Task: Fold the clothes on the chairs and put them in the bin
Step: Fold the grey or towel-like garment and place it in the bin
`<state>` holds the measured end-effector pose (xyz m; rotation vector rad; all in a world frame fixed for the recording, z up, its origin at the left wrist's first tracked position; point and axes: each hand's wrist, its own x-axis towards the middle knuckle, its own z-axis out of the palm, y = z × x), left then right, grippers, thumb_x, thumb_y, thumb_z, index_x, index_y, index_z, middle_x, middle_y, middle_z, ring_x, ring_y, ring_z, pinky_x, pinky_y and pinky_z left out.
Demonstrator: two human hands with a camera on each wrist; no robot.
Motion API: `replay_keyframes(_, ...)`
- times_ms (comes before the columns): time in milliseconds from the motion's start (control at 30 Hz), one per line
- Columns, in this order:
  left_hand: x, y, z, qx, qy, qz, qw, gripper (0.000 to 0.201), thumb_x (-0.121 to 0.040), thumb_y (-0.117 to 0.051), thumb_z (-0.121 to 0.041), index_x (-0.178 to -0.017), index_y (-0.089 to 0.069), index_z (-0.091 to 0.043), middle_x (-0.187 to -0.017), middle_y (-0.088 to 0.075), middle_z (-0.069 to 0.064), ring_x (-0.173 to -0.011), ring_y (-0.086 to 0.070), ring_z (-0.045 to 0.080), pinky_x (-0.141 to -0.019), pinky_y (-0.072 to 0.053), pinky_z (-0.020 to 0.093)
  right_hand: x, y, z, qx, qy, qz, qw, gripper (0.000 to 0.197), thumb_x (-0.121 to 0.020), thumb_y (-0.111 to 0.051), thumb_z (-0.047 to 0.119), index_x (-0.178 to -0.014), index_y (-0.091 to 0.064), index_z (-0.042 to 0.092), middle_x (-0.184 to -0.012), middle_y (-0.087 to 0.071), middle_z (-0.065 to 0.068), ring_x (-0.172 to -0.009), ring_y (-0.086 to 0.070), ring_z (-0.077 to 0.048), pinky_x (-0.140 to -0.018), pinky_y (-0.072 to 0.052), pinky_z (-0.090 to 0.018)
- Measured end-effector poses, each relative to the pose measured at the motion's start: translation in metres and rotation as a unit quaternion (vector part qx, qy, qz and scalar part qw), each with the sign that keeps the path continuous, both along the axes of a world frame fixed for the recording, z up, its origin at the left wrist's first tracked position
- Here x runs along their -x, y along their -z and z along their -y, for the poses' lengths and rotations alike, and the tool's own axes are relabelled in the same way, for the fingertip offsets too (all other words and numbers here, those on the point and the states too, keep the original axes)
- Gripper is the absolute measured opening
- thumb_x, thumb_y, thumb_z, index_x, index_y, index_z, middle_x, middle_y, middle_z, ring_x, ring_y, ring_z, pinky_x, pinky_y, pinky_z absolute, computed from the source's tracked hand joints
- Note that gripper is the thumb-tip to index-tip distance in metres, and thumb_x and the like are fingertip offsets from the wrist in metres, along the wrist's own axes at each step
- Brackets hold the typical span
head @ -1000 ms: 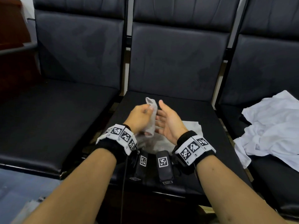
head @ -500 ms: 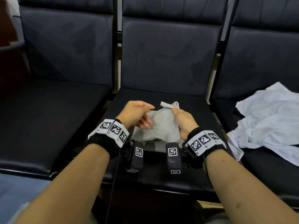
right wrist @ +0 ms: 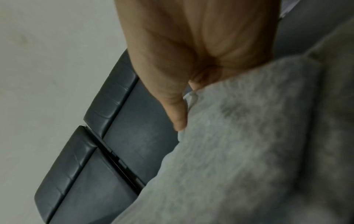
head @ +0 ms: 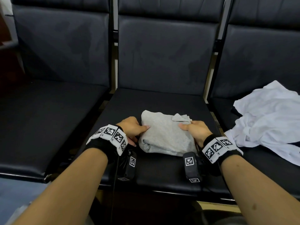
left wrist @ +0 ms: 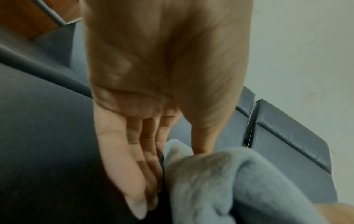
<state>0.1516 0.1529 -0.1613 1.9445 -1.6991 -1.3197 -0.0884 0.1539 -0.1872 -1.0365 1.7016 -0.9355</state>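
Note:
A folded grey garment [head: 165, 135] lies on the middle black chair seat [head: 162, 101], with a small loose corner turned up at its far right. My left hand [head: 140, 135] holds its left edge, thumb on top and straight fingers along the side [left wrist: 134, 174]. In the left wrist view a fold of the grey cloth [left wrist: 229, 181] sits between thumb and fingers. My right hand [head: 193, 129] grips the right edge with the thumb [right wrist: 178, 118] on top. Its other fingers are hidden under the cloth [right wrist: 239, 144]. No bin is in view.
A crumpled white shirt [head: 267, 120] is spread over the right chair seat, with something dark showing under it. The left chair seat [head: 48, 119] is bare. Chair backs rise behind all three seats. Brown wooden furniture [head: 6, 46] stands at the far left.
A second ago both hands held a strip of the grey cloth up. They have since lowered it, and they now sit on either side of the folded garment on the seat.

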Motion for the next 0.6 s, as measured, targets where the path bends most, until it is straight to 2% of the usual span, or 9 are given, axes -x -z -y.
replay_keyframes(67,0.000,-0.006,-0.004,-0.022,0.009,-0.019,1.000,0.056,-0.082,-0.068,-0.054,-0.110,-0.059,-0.006,-0.110,-0.066,0.012,-0.092,-0.069,0.028,-0.069,-0.061,0.043,0.002,-0.001,0.000,0.015,0.001,-0.008,1.000,0.006,-0.088,-0.067,0.010,-0.093,-0.069,0.008,-0.103,-0.071,-0.015,-0.096,-0.068,-0.029,-0.090,-0.055,-0.044)
replay_keyframes(133,-0.002,-0.011,-0.007,-0.052,0.042,-0.035,0.997,0.080,-0.064,-0.082,-0.055,-0.123,-0.048,-0.014,-0.117,-0.062,0.004,-0.099,-0.066,0.025,-0.066,-0.061,0.038,0.002,0.000,0.000,0.028,0.001,-0.020,0.999,0.010,-0.091,-0.061,0.008,-0.085,-0.067,0.013,-0.103,-0.070,-0.015,-0.098,-0.067,-0.031,-0.091,-0.054,-0.044)
replay_keyframes(167,-0.003,-0.013,-0.009,-0.064,0.065,-0.030,0.995,0.092,-0.056,-0.088,-0.052,-0.129,-0.039,-0.023,-0.120,-0.058,0.000,-0.102,-0.064,0.023,-0.068,-0.061,0.037,0.002,0.002,0.000,0.030,0.001,-0.026,0.999,0.013,-0.092,-0.060,0.010,-0.083,-0.066,0.016,-0.103,-0.070,-0.014,-0.099,-0.067,-0.030,-0.091,-0.054,-0.045)
replay_keyframes(233,0.000,-0.014,-0.015,-0.062,0.112,0.012,0.992,0.110,-0.055,-0.092,-0.038,-0.139,-0.021,-0.035,-0.123,-0.049,-0.005,-0.105,-0.061,0.019,-0.075,-0.060,0.036,0.003,0.006,0.002,0.039,0.004,-0.035,0.999,0.013,-0.094,-0.058,0.015,-0.085,-0.067,0.019,-0.103,-0.070,-0.011,-0.100,-0.066,-0.028,-0.094,-0.053,-0.045)
replay_keyframes(300,0.004,-0.009,-0.019,-0.022,0.124,0.062,0.990,0.117,-0.061,-0.090,-0.027,-0.146,-0.010,-0.034,-0.127,-0.043,-0.003,-0.107,-0.057,0.019,-0.074,-0.061,0.037,0.003,0.007,0.003,0.050,0.009,-0.047,0.998,0.014,-0.095,-0.055,0.020,-0.098,-0.069,0.018,-0.107,-0.068,-0.008,-0.105,-0.064,-0.027,-0.097,-0.051,-0.044)
replay_keyframes(400,0.008,-0.002,-0.023,0.033,0.123,0.081,0.989,0.103,-0.075,-0.081,-0.025,-0.148,-0.008,-0.030,-0.121,-0.043,0.004,-0.096,-0.062,0.022,-0.066,-0.061,0.039,0.000,0.006,0.003,0.068,0.013,-0.084,0.994,0.025,-0.097,-0.051,0.020,-0.116,-0.066,0.012,-0.112,-0.065,-0.009,-0.109,-0.060,-0.028,-0.100,-0.047,-0.043)
replay_keyframes(500,0.006,-0.004,-0.029,0.046,0.133,0.094,0.986,0.086,-0.085,-0.070,-0.030,-0.147,-0.010,-0.028,-0.108,-0.050,0.008,-0.081,-0.068,0.026,-0.058,-0.061,0.041,-0.002,0.008,0.001,0.066,0.015,-0.115,0.991,0.025,-0.093,-0.056,0.026,-0.112,-0.066,0.013,-0.103,-0.066,-0.006,-0.104,-0.062,-0.029,-0.094,-0.050,-0.041)
replay_keyframes(600,0.006,-0.006,-0.035,0.072,0.152,0.145,0.975,0.073,-0.092,-0.058,-0.034,-0.147,-0.011,-0.021,-0.088,-0.058,0.007,-0.065,-0.066,0.022,-0.050,-0.057,0.032,-0.003,0.007,0.000,0.049,0.015,-0.120,0.991,0.029,-0.090,-0.061,0.034,-0.110,-0.066,0.013,-0.105,-0.067,-0.006,-0.101,-0.063,-0.025,-0.092,-0.051,-0.038)
